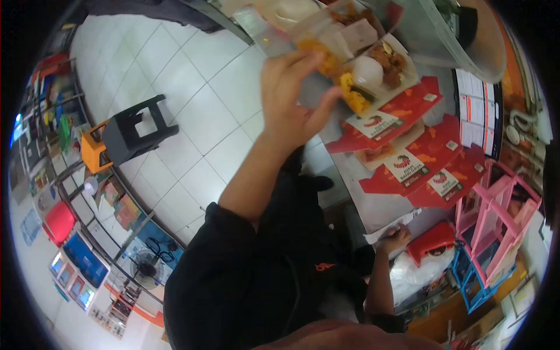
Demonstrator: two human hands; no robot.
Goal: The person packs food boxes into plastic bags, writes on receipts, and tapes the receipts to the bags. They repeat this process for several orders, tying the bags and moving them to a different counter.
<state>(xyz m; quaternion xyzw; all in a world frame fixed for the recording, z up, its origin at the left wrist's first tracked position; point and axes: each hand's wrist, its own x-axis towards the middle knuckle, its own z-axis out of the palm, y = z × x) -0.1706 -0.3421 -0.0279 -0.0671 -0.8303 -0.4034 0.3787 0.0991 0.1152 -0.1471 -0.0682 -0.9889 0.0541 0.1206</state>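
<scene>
My left hand (291,93) reaches over the open food boxes, thumb and fingers apart, its fingertips beside the yellow crumbly food (353,96). In the nearer paper box (392,96) lie a mound of white rice (368,72) and a piece of browned fried chicken (389,58). A second box (312,28) with similar food stands just beyond. Red printed box flaps (403,166) spread out nearer to me. My right hand (396,239) is low at the table's near end, fingers curled at the edge of a white paper sheet (392,226); its grip is partly hidden.
A large translucent plastic tub (469,35) stands at the far right. Along the right are a pink rack (496,219), a red tape dispenser-like object (431,242) and a white plastic bag (420,269). A black stool (137,131) is on the tiled floor at left.
</scene>
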